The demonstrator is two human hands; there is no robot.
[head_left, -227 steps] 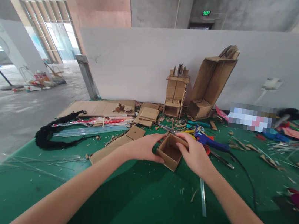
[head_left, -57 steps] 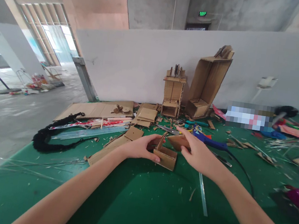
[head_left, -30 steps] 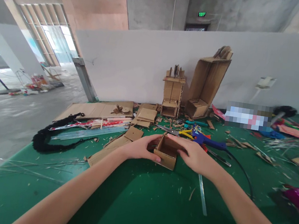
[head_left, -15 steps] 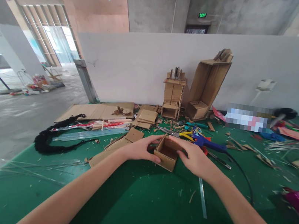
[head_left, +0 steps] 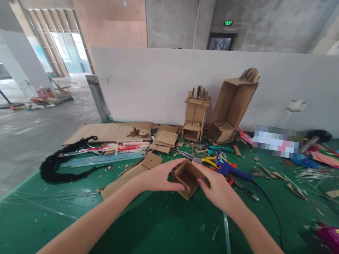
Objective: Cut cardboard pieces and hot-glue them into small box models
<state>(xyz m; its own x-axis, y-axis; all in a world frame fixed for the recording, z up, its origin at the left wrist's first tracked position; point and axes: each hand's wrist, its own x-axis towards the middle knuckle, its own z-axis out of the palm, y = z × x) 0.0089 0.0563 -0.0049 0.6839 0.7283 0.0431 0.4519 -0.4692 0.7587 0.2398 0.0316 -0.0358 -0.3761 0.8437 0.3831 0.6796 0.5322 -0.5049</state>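
Note:
Between my two hands is a small open cardboard box (head_left: 187, 178), tilted so that its hollow inside faces me. My left hand (head_left: 162, 177) grips its left side, the thumb across the near face and the fingers behind. On the right side my right hand (head_left: 213, 184) holds it, fingers along the far top edge and thumb near the inner wall. Just beyond the box lie scissors (head_left: 188, 155), pliers with yellow handles (head_left: 210, 162) and a blue hot glue gun (head_left: 236, 171).
Two cardboard structures, a small tower (head_left: 194, 116) and a taller box (head_left: 234, 107), stand against the white partition (head_left: 150, 81). Black yarn (head_left: 51, 169), clear glue sticks (head_left: 101, 160) and flat cardboard (head_left: 108, 132) lie left. A purple device (head_left: 335, 243) sits right on the green table (head_left: 152, 239).
The cardboard box has turned and tipped in my hands, a corner now pointing toward me. Both hands still hold it. The camera view has tilted slightly upward.

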